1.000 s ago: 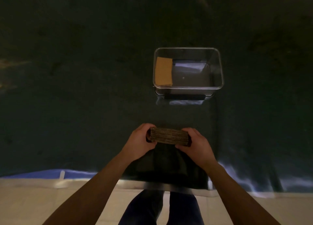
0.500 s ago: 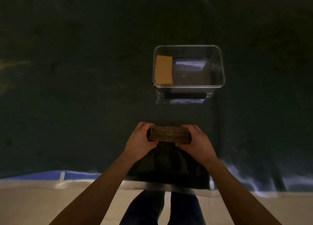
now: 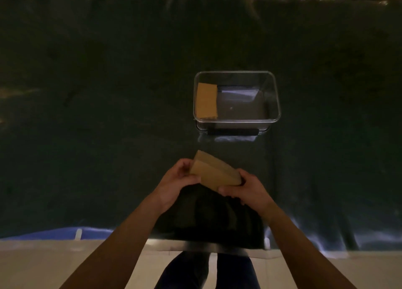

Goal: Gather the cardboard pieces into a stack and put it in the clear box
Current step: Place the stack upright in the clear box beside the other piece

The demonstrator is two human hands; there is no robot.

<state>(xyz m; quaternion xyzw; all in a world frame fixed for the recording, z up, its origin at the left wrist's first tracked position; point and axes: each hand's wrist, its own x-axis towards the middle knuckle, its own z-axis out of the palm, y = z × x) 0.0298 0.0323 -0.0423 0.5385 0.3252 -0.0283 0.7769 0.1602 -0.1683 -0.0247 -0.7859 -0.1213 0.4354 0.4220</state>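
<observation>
A stack of brown cardboard pieces (image 3: pixel 214 173) is held between my two hands above the dark cloth, tilted so its flat top face shows. My left hand (image 3: pixel 177 183) grips its left end and my right hand (image 3: pixel 244 189) grips its right end. Beyond the hands stands the clear box (image 3: pixel 277 105), a rectangular plastic tub with a dark handle on its near side. One cardboard stack (image 3: pixel 206 100) lies inside the box against its left wall.
A dark green cloth (image 3: pixel 97 114) covers the table. Its near edge (image 3: pixel 65 234) runs below my forearms, with pale floor and my legs beyond it. A darker folded patch of cloth lies under my hands.
The stack has been tipped up and turned, so its flat face shows instead of its edge. Both hands stay on its ends and have shifted slightly toward the box.
</observation>
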